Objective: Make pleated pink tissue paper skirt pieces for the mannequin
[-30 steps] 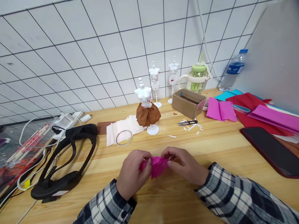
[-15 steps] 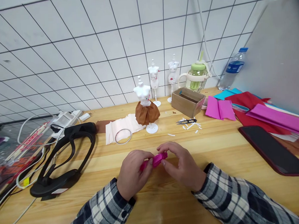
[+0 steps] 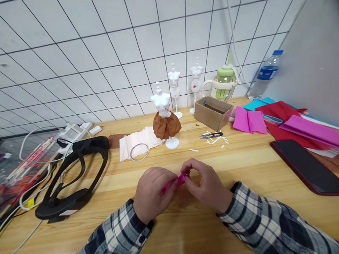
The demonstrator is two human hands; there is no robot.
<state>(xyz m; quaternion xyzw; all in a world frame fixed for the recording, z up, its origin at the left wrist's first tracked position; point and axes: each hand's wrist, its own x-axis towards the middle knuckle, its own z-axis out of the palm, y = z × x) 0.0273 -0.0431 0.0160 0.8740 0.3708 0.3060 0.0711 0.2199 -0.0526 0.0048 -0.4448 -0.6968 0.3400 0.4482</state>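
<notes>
A small folded magenta piece (image 3: 181, 179) is between my two hands, above the wooden table. My left hand (image 3: 156, 193) is closed round its left part, which partly shows under the fingers. Thumb and forefinger of my right hand (image 3: 205, 184) pinch the right end. Beyond the hands stands a white mannequin (image 3: 161, 101) wearing a puffy brown skirt (image 3: 166, 125). A pale pink crinkled sheet (image 3: 141, 140) with a silver ring (image 3: 140, 159) on it lies to its left. Black snips (image 3: 211, 135) rest among white scraps to the right.
Two more mannequins (image 3: 174, 81) stand by the tiled wall, near a cardboard box (image 3: 212, 113), a green-lidded jug (image 3: 224, 78) and a bottle (image 3: 265, 78). A phone (image 3: 310, 167) and coloured sheets (image 3: 314, 132) lie right. A black headset strap (image 3: 73, 200) and cables lie left.
My left hand has moved slightly right along the magenta piece, so less of it shows between the hands. My right fingers have shifted at its end. The view has tilted slightly.
</notes>
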